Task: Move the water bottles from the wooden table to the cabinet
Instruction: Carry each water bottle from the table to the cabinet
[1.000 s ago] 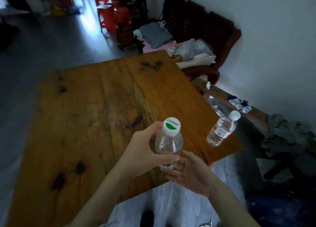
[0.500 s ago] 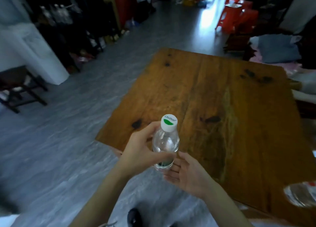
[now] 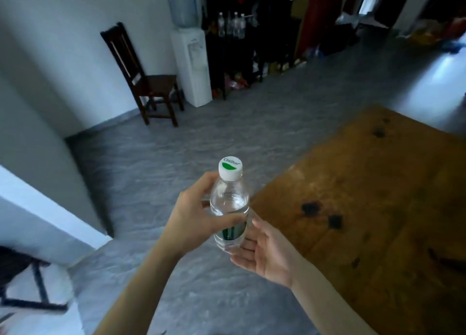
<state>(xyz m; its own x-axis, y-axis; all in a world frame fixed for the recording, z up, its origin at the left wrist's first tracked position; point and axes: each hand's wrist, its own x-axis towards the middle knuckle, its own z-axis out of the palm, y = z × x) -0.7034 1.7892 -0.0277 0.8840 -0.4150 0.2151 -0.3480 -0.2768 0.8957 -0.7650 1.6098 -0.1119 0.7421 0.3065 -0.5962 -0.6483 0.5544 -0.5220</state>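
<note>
Bottle (image 3: pixel 230 208) carried off desk (image 3: pixel 378 208), gripped upright by left hand (image 3: pixel 199 215); right hand (image 3: pixel 262 254) open, fingers cupped under base. Bottles (image 3: pixel 232 24) seen on dark shelf at 12 o'clock, likely cabinet. Delivery judged pending; walk and placing left.

A lived-in home: wooden chair (image 3: pixel 148 80), water dispenser (image 3: pixel 191 65), cluttered dark shelves (image 3: pixel 252 44).

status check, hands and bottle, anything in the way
Left hand grips clear white-capped water bottle. Right hand open, cupped under base. Grey floor ahead shows no obstacle.
</note>
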